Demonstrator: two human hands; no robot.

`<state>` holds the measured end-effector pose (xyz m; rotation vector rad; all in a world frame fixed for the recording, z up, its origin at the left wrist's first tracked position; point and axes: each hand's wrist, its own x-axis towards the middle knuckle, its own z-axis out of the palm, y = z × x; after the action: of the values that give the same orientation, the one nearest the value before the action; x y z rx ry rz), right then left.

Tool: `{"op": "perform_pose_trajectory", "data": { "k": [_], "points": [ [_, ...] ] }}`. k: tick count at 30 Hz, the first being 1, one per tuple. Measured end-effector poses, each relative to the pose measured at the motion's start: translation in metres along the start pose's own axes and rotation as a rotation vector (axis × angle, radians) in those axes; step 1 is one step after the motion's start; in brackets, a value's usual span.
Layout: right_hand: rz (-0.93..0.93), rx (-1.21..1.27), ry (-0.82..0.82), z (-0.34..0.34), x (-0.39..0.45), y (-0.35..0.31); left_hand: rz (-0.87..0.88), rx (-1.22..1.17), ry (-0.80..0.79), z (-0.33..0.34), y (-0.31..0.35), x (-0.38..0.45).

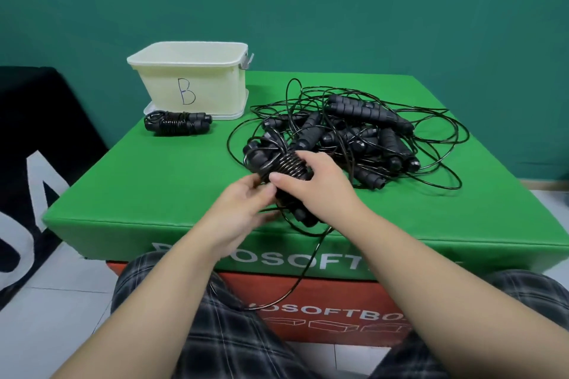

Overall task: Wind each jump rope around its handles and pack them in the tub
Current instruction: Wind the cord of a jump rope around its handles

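Black half-wound rope [284, 164] betw. hands: right hand [311, 181] grips coils, left hand [243, 209] pinches loose cord.

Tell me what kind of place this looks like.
Probably a gym or sports training room, though that is a guess. A green foam plyo box stacked on an orange one serves as the table, a heap of jump ropes lies on it, and the floor is tiled.

Single head-worn view, forward and down, close over green box [154, 194] and lap.
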<state>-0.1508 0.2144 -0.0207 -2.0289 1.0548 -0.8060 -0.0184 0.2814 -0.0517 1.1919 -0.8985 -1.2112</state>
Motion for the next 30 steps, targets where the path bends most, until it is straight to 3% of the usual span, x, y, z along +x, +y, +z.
{"op": "perform_pose_trajectory", "data": {
  "k": [7,12,23,27,30],
  "points": [
    [0.020,-0.028,-0.147,0.030,0.044,-0.009,-0.022,-0.283,0.121,-0.041,0.004,0.028],
    [0.050,0.009,-0.148,0.041,0.070,-0.005,-0.181,-0.398,0.480,-0.087,0.005,0.067],
    [0.027,0.012,-0.056,0.041,0.092,0.026,-0.397,-0.237,0.930,-0.175,0.051,0.164],
    [-0.019,0.036,-0.023,0.034,0.091,0.027,-0.276,-0.196,1.006,-0.173,0.053,0.172],
    [-0.025,0.041,0.006,0.025,0.093,0.029,-0.304,-0.148,1.057,-0.163,0.042,0.171]
  ]
}}
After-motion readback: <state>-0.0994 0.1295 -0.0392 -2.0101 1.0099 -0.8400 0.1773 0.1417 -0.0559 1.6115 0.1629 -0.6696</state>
